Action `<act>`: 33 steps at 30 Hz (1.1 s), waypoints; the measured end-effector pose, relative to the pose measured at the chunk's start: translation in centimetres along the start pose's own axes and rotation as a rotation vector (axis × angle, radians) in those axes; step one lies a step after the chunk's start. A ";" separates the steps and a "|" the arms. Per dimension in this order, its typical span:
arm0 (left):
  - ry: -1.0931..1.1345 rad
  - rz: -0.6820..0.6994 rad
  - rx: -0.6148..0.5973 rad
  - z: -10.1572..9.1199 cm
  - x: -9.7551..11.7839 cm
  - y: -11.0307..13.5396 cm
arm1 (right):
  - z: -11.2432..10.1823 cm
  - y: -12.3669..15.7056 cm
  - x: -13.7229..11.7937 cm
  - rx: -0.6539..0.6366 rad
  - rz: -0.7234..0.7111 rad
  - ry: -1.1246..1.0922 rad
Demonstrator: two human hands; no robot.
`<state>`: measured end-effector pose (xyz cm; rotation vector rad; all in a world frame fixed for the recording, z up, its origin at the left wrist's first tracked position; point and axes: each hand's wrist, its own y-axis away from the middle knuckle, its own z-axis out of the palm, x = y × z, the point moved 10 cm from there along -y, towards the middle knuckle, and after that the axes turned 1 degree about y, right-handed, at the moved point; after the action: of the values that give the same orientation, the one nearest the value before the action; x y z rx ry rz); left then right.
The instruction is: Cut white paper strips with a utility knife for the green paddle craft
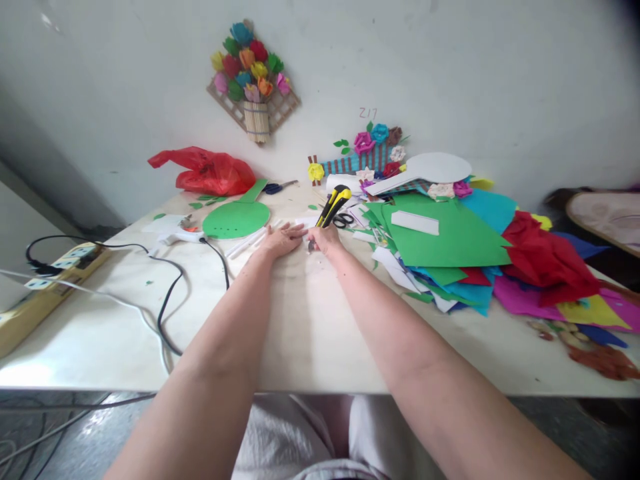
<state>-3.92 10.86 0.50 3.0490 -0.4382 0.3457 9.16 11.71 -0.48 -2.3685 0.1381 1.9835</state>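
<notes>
The right hand [323,241] grips a yellow-and-black utility knife [334,205], its handle slanting up out of the fist. Just beside it, the left hand [283,240] lies palm down with fingers extended on the tabletop [305,320], near narrow white paper strips [247,245] on its left. Farther left sit a green paddle-shaped cutout [237,220] and a white glue gun [183,236]. Black-handled scissors [345,220] rest just beyond the right hand; green sheets [460,240] lie to its right.

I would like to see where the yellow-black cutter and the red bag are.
Yellow-black cutter [333,205], head view: middle of its handle.
Red bag [216,175], head view: middle of its crumpled body.
</notes>
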 end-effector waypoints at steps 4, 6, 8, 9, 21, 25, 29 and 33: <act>-0.007 0.012 0.002 -0.2 0.2 0.2 | -0.5 0.8 -0.7 0.024 -0.002 -0.109; -0.008 0.020 -0.006 -0.3 0.4 0.5 | -0.8 1.0 -1.0 0.053 -0.007 -0.203; 0.013 0.018 0.003 -0.5 0.5 0.7 | -1.2 1.1 -1.2 0.098 -0.010 -0.292; 0.027 0.014 0.019 -0.7 0.4 0.8 | -1.4 1.1 -1.2 0.122 -0.008 -0.329; 0.052 -0.089 0.239 -2.3 -0.8 1.5 | -1.4 0.5 -0.2 0.197 0.017 -0.430; -0.027 -0.157 0.302 -3.1 -1.5 1.9 | -1.3 0.2 0.0 0.196 0.014 -0.432; -0.042 -0.262 0.311 -3.3 -2.6 2.3 | -1.1 0.1 0.3 0.192 0.031 -0.420; -0.055 -0.310 0.344 -3.7 -2.9 2.6 | -1.3 0.3 0.0 0.193 0.016 -0.431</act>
<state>-8.20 9.41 3.44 3.3906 0.1099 0.3526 10.40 11.25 -0.25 -1.7863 0.3116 2.3115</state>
